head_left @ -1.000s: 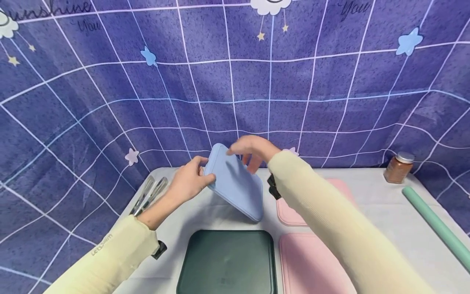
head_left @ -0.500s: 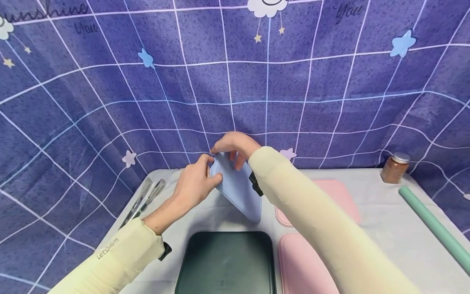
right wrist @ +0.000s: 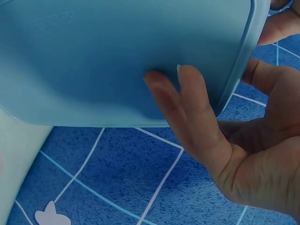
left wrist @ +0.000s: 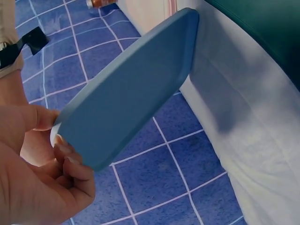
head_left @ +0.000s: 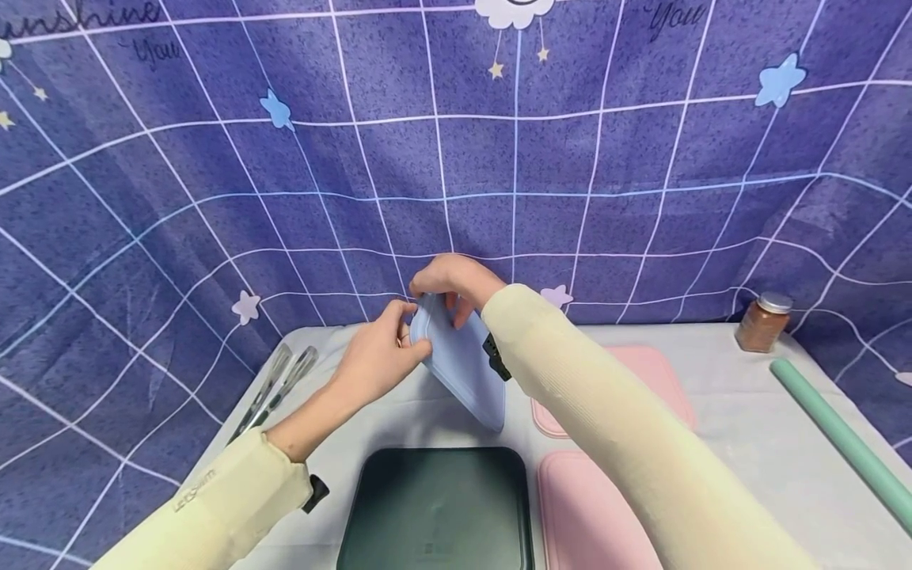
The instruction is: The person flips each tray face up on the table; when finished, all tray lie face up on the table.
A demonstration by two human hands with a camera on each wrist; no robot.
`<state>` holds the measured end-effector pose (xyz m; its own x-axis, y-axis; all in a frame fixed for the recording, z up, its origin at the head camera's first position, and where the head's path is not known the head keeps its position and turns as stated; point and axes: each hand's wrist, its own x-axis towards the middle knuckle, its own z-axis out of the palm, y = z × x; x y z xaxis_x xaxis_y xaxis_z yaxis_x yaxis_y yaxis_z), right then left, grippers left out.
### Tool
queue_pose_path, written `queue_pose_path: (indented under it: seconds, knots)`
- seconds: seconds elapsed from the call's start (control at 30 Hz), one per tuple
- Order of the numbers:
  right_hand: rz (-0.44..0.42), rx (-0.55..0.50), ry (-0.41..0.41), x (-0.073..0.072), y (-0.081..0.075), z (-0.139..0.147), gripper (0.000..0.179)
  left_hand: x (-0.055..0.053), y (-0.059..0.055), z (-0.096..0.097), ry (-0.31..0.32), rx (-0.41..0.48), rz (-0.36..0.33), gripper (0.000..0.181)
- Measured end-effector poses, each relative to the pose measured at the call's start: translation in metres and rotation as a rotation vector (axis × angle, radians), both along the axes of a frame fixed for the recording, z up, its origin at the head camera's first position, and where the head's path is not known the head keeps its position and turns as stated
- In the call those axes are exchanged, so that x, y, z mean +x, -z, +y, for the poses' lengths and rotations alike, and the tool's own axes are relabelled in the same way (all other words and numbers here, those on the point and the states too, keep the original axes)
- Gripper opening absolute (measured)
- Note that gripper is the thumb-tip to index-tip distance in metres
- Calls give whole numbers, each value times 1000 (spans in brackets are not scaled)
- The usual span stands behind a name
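Note:
Tilted up over the far part of the table is a shallow light blue plastic tray [head_left: 466,372] with rounded corners. My left hand [head_left: 378,352] pinches its raised left end, thumb on the near face. My right hand [head_left: 456,277] reaches across and grips the top corner. In the right wrist view, two of the right hand's fingers [right wrist: 194,98] stretch over the face of the blue tray [right wrist: 117,56], which bears faint embossed marks. The left wrist view shows the rimmed side of the tray [left wrist: 126,89], with the left fingers [left wrist: 77,173] curled at its edge.
A dark green tray [head_left: 438,507] lies in front, with a pink tray [head_left: 591,514] beside it and another pink tray [head_left: 659,376] behind. Utensils with looped metal heads [head_left: 285,380] lie at left. A brown jar [head_left: 762,324] and green tube [head_left: 834,431] stand and lie at right.
My right hand has moved left along the blue tray's top edge to the corner near my left hand and taken hold. The tray has turned slightly more edge-on.

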<state>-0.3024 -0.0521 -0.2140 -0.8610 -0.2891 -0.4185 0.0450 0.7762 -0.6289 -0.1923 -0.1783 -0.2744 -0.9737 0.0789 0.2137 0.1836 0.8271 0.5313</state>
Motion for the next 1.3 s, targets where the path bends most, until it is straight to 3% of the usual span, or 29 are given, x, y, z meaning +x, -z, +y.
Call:
queue_pose_path:
  seconds: [0.13,0.23,0.33,0.4,0.5,0.7,0.9,1.1,1.3]
  knots:
    - [7,16,-14,0,-1,3,57,-1,1,-2,49,42,-37,61]
    - [18,25,-46,1,-3,9,54,-3,3,-8,156,121,-81,69]
    - [22,4,-62,1,-5,18,46,-4,4,-16,262,237,-189,78]
    - [25,-17,-56,1,-7,25,44,-5,5,-23,294,291,-278,80]
    - [29,-46,-43,1,-8,39,50,-7,8,-32,294,308,-372,75]
    - [58,-77,-58,3,-11,82,42,-16,21,-49,257,271,-456,65]
    - [38,-145,-54,2,-6,137,70,-27,38,-62,231,240,-531,60]
    - [-64,-323,-4,1,14,173,75,-40,63,-68,223,238,-561,62]
    - [-148,-515,-20,4,42,187,74,-49,85,-70,257,289,-595,71]
